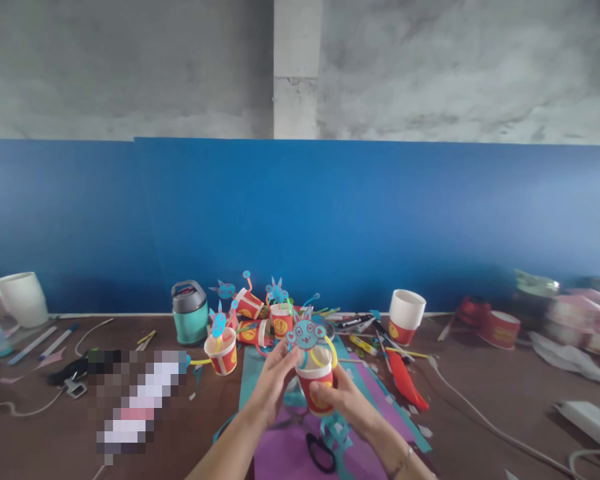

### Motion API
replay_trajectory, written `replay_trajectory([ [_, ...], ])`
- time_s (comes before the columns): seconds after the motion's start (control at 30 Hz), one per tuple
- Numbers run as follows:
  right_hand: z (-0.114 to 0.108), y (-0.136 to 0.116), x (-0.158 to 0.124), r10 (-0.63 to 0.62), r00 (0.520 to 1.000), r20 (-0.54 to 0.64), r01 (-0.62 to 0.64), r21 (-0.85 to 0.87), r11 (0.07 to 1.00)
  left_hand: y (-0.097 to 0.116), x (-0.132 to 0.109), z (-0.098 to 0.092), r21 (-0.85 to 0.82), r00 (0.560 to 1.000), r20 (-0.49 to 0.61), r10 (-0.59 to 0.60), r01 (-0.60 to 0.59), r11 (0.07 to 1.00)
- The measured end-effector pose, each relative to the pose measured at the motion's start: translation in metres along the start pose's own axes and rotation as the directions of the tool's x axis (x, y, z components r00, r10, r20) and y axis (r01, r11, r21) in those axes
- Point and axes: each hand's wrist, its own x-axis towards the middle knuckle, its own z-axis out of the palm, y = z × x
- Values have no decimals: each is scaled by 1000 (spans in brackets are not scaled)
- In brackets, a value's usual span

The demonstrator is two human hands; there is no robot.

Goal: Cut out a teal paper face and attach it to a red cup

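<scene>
In front of me is a red and white paper cup [315,385], decorated with a blue paper animal face [308,333] above its rim. A yellow bent straw [332,352] curves up from the cup, with a round blue paper piece near its end. My right hand [353,404] is wrapped around the cup's right side, thumb across its front. My left hand [275,373] is closed at the cup's upper left, fingertips pinched at a blue paper cutout beside the face; the exact grip is partly hidden. Scissors [321,453] lie below the cup on purple paper.
Several similarly decorated cups [222,351] stand or lie behind on the left, near a teal lidded container [190,315]. Stacked white cups [406,315], a yellow cutter [363,345] and a red item [407,381] are on the right. Paper scraps and cables lie about.
</scene>
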Motion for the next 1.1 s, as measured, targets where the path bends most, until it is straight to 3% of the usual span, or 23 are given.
replay_trajectory([
  [0.17,0,-1,-1,29,998,47,-26,-48,999,-7,6,-6,39,989,-140,51,-46,998],
  [0.43,1,0,1,2,996,88,1,-39,999,-10,8,-10,67,975,-215,56,-42,997],
  [0.53,-1,1,2,16,1000,21,-16,-12,1000,-9,6,-9,53,975,-219,40,-29,998],
  [0.63,-2,0,2,37,999,0,-37,24,999,-6,4,-6,39,988,-153,19,-14,999],
  [0.7,-2,0,2,41,999,22,-41,36,998,-5,5,-6,75,989,-138,61,-51,996],
  [0.83,-1,1,1,52,995,83,-55,33,998,-8,11,-16,228,943,-241,230,-175,958],
  [1.1,2,-2,-1,89,994,55,-90,13,996,-10,17,-29,452,893,-252,372,-231,862],
])
